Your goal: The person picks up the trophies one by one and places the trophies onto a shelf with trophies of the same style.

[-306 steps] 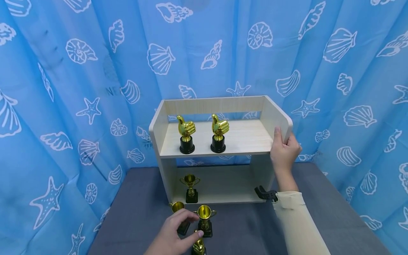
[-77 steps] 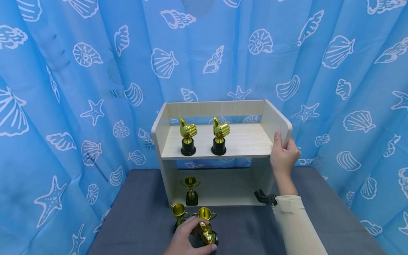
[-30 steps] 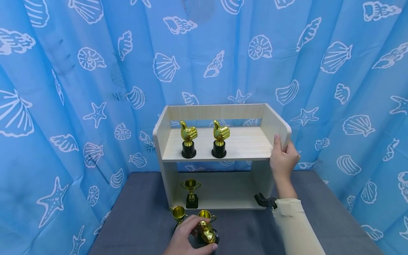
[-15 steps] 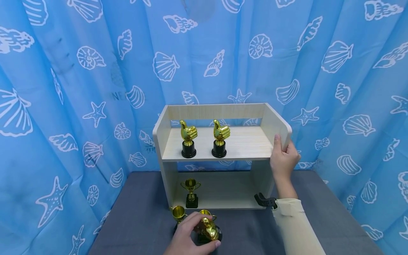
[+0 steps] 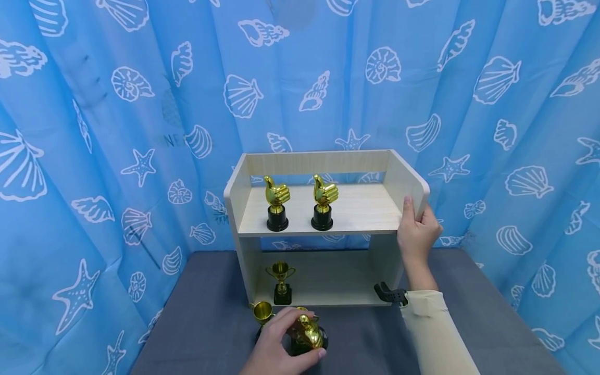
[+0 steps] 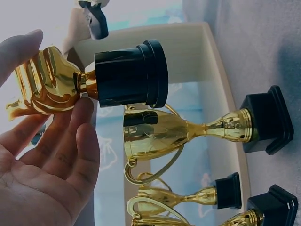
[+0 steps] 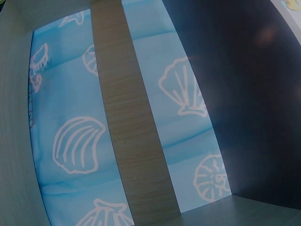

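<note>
And it's the blue curtain (image 5: 300, 67) filling the back, white shells and starfish all over it. Below runs the grey table (image 5: 206, 312), and on it stands the shelf (image 5: 363, 208), two decks, pale wood. In from the right comes a cream sleeve (image 5: 438, 328), and its right hand (image 5: 417, 229) has the shelf's right side panel gripped, thumb on the inner face. Over to the left hand (image 5: 274, 346): it's pinching a thumb trophy (image 6: 89, 84) by the gold part, base down and off the table, right in front of a near cup (image 6: 160, 132). Just left of that, a second cup (image 5: 262, 311) on the table; a third (image 5: 281, 281) stands upright at the left of the lower deck. Up top, two more thumbs, left (image 5: 277, 204) and middle (image 5: 323, 203), both upright, well apart from the held one. Smallest of all, a black strap (image 5: 391, 295) at the right wrist.
</note>
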